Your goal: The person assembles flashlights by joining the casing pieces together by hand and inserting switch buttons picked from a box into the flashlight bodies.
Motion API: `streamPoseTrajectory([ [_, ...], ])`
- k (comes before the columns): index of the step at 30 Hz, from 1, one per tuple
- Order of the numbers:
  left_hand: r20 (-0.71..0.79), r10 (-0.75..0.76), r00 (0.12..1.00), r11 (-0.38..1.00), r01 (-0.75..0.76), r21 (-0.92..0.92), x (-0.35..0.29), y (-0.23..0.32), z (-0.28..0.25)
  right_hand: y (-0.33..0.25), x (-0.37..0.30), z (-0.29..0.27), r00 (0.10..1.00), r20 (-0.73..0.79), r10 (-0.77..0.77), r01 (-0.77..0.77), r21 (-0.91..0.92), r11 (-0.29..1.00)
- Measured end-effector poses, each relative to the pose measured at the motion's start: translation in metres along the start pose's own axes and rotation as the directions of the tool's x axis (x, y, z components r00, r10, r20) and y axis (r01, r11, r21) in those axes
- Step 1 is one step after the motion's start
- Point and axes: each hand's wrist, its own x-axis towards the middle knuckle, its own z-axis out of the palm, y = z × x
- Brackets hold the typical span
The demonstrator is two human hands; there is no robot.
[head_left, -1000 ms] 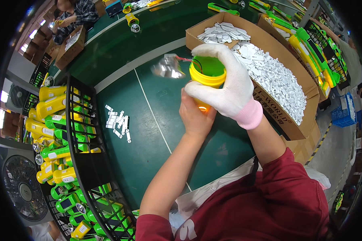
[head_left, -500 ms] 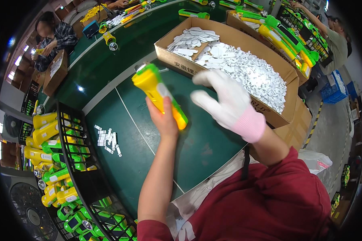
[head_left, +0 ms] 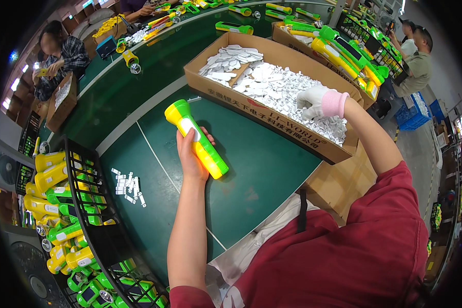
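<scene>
My left hand (head_left: 187, 160) is wrapped round a yellow and green flashlight (head_left: 204, 153), held tilted above the green table with its wide yellow head toward the far left. A white label-like patch shows on its side. Over at the right, my right hand (head_left: 315, 101), in a white glove with a pink cuff, reaches into a cardboard box (head_left: 196, 79). Its bent fingers close down on the heap of small white plastic pieces (head_left: 274, 77); what lies between the fingertips is hidden. Several small white strips (head_left: 129, 188) lie on the table left of the flashlight.
A black crate (head_left: 107, 233) full of flashlights (head_left: 51, 177) stands at the left edge. Behind the parts box is another carton with flashlights (head_left: 339, 54) on top. Co-workers sit at the far left (head_left: 74, 51) and far right (head_left: 420, 61). A blue crate (head_left: 411, 117) stands on the floor.
My right hand has moved right and away from me, from above the table into the box, its fingers now bent. My left hand has turned the flashlight, still holding it.
</scene>
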Motion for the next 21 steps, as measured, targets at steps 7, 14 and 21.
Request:
streamPoseTrajectory([
  [7, 0.009, -0.022, 1.000, 0.998, 0.022, -0.063, 0.003, -0.002, -0.006, -0.016, -0.002, -0.012, 0.995, -0.021, 0.096, -0.097, -0.083, 0.992],
  [14, -0.008, -0.037, 0.999, 0.999, 0.037, -0.027, 0.001, -0.001, -0.002, -0.024, -0.025, -0.020, 0.955, -0.243, 0.170, -0.102, 0.268, 0.958],
  [21, 0.008, -0.034, 0.999, 0.999, 0.034, -0.024, 0.001, -0.001, -0.005, -0.083, -0.044, -0.023, 0.807, -0.564, 0.174, 0.078, 0.393, 0.916],
])
